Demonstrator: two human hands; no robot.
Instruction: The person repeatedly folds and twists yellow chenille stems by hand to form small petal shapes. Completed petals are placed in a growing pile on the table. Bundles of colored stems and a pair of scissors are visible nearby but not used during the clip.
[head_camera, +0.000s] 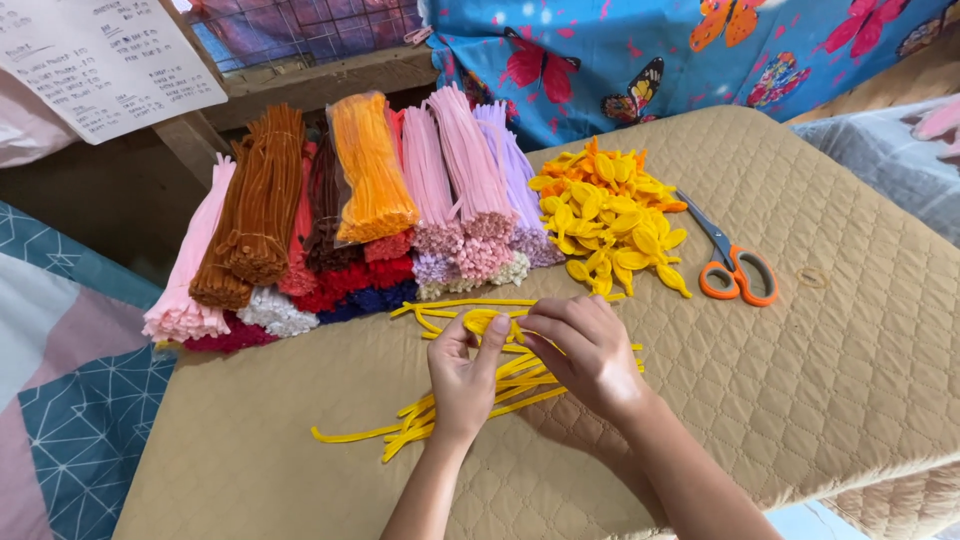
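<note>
My left hand and my right hand meet over a tan quilted mat. Together they pinch a yellow pipe cleaner bent into a small loop at its top. Under my hands lies a loose bunch of yellow pipe cleaners, spread towards the left front. Just beyond my right hand is a heap of folded yellow and orange petal shapes.
Bundles of pipe cleaners in pink, brown, orange, red, white and lilac lie stacked along the mat's far left. Orange-handled scissors rest right of the petal heap. A butterfly-print blue cloth and a handwritten paper sheet are behind.
</note>
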